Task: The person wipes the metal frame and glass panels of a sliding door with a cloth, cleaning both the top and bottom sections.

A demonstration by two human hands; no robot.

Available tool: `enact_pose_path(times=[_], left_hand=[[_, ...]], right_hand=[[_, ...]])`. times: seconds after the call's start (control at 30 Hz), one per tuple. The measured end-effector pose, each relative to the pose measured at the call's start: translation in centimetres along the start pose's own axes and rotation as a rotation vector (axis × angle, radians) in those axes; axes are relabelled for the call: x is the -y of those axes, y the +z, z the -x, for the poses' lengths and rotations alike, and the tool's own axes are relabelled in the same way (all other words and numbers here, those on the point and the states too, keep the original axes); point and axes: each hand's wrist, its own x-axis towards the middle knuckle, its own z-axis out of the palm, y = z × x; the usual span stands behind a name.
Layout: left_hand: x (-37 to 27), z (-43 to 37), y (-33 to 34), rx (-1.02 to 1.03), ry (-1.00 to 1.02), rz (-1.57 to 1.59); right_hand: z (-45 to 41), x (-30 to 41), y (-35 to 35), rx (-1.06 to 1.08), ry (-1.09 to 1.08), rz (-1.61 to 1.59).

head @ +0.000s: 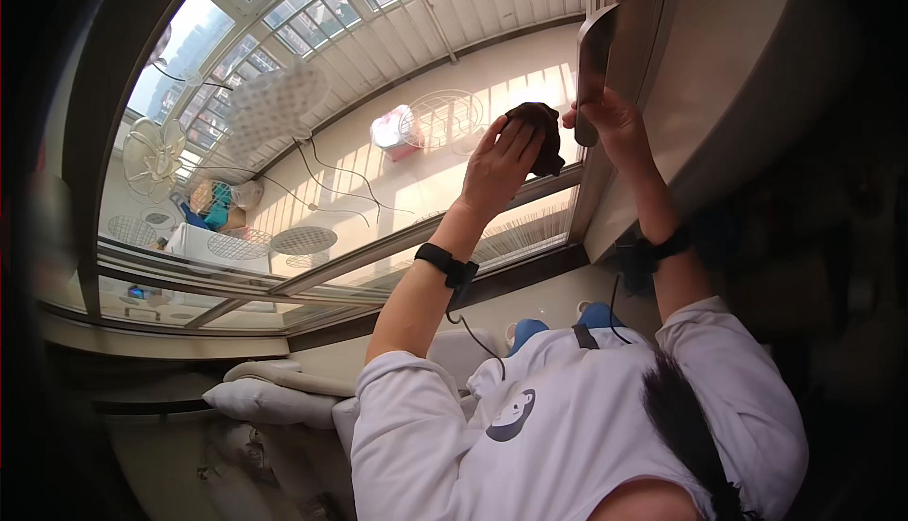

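Note:
My left hand (504, 156) lies spread over a bunched dark cloth (546, 141), which is at the glass of a framed sliding door or window. Just to the right, my right hand (616, 120) grips the lower part of a long, glossy metal-looking piece (594, 60) that stands upright beside the door frame. Whether this piece is a handle or a separate object I cannot tell. Both wrists wear black bands.
The door's lower rail (340, 266) runs below my left hand. Beyond the glass are a balcony railing (433, 17), a pink and white box (397, 134) and round wire racks (443, 117). A pale cushion (269, 400) lies at lower left; a wall (716, 46) rises at right.

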Motion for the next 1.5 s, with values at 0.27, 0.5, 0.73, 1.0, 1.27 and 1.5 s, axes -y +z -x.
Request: enact_pose_path(times=[0.27,0.5,0.73,1.0,1.27,1.5], left_hand=[[1.9,14.9,0.2,0.062,-0.358,-0.066],[0.8,22.5,1.3,-0.063,-0.951,-0.059],[1.5,23.5,4.7,-0.485,-1.293,0.138],[4.3,27.4,4.8,-0.694,-1.49,0.21],[2.2,22.4,3.0,-0.562,-1.328,0.204],[2.4,21.8,3.0,-0.659,-1.312,0.275]], right_hand=[[0.3,0.6,-0.2,0.017,0.039,0.041],[0.7,0.2,-0.6,-0.054,0.023,0.13],[0.9,0.8,0.1,-0.033,-0.032,0.229],[0.8,0.0,-0.3,-0.158,0.027,0.278],[1.2,0.5,0.7,-0.206,-0.006,0.302],[2.6,-2.1,1.2,-0.43,-0.445,0.59]])
